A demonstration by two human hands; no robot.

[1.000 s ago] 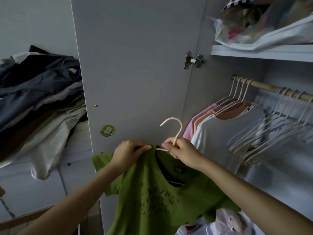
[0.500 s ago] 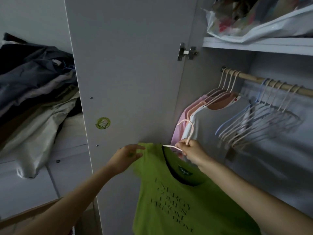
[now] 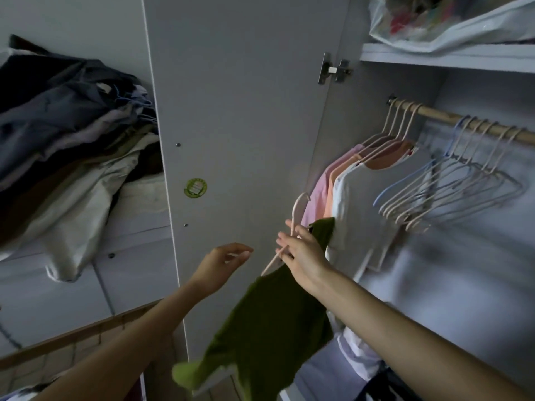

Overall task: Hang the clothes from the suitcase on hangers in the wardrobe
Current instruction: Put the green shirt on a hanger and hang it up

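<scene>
My right hand (image 3: 304,250) grips a pale pink hanger (image 3: 295,224) by its neck, and a green T-shirt (image 3: 269,325) hangs from it, turned edge-on toward the wardrobe. My left hand (image 3: 223,261) floats free to the left of the shirt, fingers loosely bent, touching nothing. Up and to the right runs the wooden rail (image 3: 463,121). On it hang a pink, an orange and a white shirt (image 3: 362,204) at the left end, close to my right hand. Several bare hangers (image 3: 451,192) hang farther right. The suitcase is out of sight.
The open wardrobe door (image 3: 240,125) stands just left of my hands. A heap of dark and pale clothes (image 3: 66,134) lies on a white unit at the left. A plastic bag (image 3: 451,21) sits on the wardrobe shelf (image 3: 445,56) above the rail. More garments lie on the wardrobe floor (image 3: 362,366).
My left hand let go of the green shirt's shoulder and drew back. My right hand carried the hanger right toward the hung shirts, and the shirt swung edge-on.
</scene>
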